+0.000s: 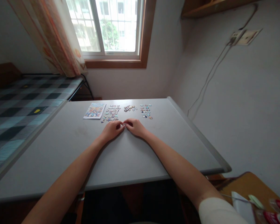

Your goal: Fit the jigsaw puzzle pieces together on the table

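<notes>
My left hand (112, 129) and my right hand (134, 127) meet over the white table, fingertips pinched together. Between them is a small jigsaw puzzle piece (124, 124), mostly covered by the fingers; whether it is one piece or two joined cannot be made out. Just beyond my left hand lie rows of loose puzzle pieces (112, 113). A heaped cluster of pieces (130, 108) sits past the fingertips, and another spread group (145, 110) lies beyond my right hand. To the left rests a colourful picture sheet (95, 111), flat on the table.
The white table (135, 158) has a raised grey edge on the right, near the wall. A bed with a checked cover (30, 102) stands at the left. At lower right, a wooden stool or chair (245, 186) holds several items. Cables (207, 79) hang from a wall socket.
</notes>
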Available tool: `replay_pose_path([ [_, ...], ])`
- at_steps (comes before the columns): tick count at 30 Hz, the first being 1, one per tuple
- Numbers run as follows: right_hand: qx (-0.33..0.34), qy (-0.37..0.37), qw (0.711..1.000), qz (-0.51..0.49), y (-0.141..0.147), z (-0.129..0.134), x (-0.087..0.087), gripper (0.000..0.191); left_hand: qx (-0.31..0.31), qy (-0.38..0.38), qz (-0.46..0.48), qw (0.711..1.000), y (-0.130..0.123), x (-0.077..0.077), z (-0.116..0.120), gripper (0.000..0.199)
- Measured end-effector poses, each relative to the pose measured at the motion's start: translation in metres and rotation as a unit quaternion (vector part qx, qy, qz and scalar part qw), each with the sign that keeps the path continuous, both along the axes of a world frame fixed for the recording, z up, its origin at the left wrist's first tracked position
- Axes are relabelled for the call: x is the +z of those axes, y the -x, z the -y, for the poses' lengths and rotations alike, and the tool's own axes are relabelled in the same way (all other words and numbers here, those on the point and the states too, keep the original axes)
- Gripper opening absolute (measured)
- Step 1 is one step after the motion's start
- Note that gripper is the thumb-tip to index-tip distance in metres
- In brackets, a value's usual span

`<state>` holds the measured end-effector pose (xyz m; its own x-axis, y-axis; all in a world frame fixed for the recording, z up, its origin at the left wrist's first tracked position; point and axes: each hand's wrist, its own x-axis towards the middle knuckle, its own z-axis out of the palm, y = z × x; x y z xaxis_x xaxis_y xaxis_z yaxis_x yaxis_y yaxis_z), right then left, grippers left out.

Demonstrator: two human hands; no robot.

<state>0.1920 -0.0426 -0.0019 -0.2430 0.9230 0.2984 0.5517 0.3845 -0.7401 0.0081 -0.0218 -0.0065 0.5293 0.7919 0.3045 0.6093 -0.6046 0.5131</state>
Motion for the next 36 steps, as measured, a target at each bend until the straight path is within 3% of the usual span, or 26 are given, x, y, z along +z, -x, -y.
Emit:
replay_pose_path([
  [36,0.004,0.0,1.0,-0.002,-0.0006,-0.0003,-0.001,0.023,0.005,0.002,-0.003,1.0,0.0002,0.0006,0.0004,0.023],
])
